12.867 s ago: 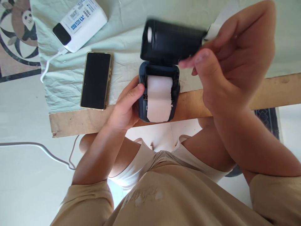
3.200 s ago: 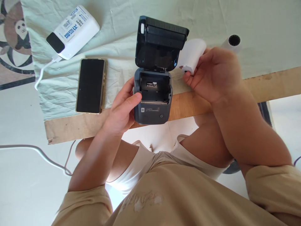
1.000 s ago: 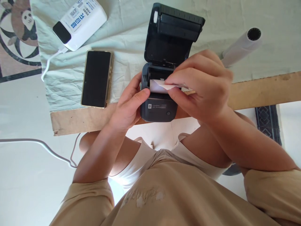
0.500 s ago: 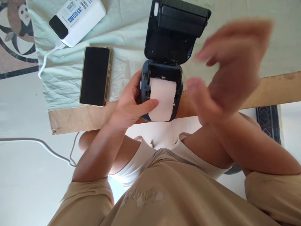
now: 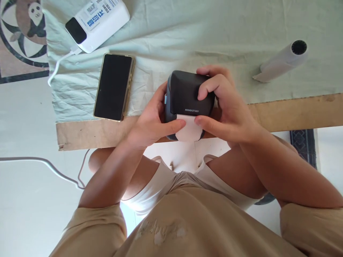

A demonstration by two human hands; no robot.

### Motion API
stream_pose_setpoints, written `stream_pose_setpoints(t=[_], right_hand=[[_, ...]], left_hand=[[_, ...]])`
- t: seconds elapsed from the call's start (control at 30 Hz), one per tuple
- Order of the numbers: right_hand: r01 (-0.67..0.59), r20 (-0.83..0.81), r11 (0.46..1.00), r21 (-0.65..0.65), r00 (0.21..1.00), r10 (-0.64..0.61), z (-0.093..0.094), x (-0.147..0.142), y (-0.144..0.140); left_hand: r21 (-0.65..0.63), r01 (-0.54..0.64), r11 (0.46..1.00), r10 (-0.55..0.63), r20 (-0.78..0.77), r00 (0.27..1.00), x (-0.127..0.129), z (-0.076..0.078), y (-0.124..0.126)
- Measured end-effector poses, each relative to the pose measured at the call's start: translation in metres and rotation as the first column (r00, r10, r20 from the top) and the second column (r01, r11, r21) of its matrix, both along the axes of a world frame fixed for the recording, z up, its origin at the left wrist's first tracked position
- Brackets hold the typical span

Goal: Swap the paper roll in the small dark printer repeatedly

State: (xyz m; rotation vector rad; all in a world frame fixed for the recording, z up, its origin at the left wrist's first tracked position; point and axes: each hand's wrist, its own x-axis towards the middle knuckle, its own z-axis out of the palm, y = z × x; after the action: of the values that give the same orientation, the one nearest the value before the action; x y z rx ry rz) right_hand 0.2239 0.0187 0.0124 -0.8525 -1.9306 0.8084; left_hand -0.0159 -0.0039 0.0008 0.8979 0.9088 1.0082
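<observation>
Clamping a small dark label printer [image 5: 189, 98] between both hands, the person holds it at the near edge of the surface [image 5: 281, 110], where a pale green cloth [image 5: 187, 35] gives way to bare wood. The left hand [image 5: 152, 123] wraps the printer's left side in a closed grip, its thumb pressed on the white paper strip [image 5: 189, 130] that sticks out below the shut lid. The right hand [image 5: 227, 107] closes over the right side, fingers curled onto the lid's top and thumb touching the strip's right edge. The strip's lower end looks rounded or torn, though the view is too soft to be sure. A black phone [image 5: 114, 86] lies face up on the cloth just left of the left hand. Farther left and back rests a white power bank [image 5: 98, 21] with a white cable [image 5: 60, 64] plugged in. A white paper roll [image 5: 284, 60] lies on its side well to the right.
</observation>
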Motion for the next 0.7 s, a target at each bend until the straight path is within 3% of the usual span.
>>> stream_pose_setpoints(t=[0.17,0.27,0.37,0.5,0.7], right_hand=[[-0.004,-0.173,0.99,-0.139,0.985,-0.02,-0.019,-0.004,0.007],[-0.048,-0.174,0.967,-0.251,0.985,0.004,-0.022,-0.004,0.013],[-0.02,-0.12,0.971,-0.237,0.993,-0.008,-0.018,-0.004,0.013],[-0.027,-0.094,0.962,-0.271,0.996,0.001,-0.01,-0.004,0.011],[-0.045,-0.077,0.967,-0.249,0.997,0.026,-0.009,0.002,0.014]], left_hand=[[0.123,0.036,0.992,-0.035,-0.007,0.999,0.002,-0.001,0.002],[0.129,0.038,0.991,-0.045,0.056,0.997,0.006,0.002,0.001],[0.046,-0.021,0.999,0.017,0.083,0.996,0.01,0.01,-0.002],[-0.02,-0.008,1.0,0.009,0.043,0.999,0.012,0.018,0.0],[-0.006,0.026,1.0,-0.026,0.017,1.0,0.008,0.014,0.005]])
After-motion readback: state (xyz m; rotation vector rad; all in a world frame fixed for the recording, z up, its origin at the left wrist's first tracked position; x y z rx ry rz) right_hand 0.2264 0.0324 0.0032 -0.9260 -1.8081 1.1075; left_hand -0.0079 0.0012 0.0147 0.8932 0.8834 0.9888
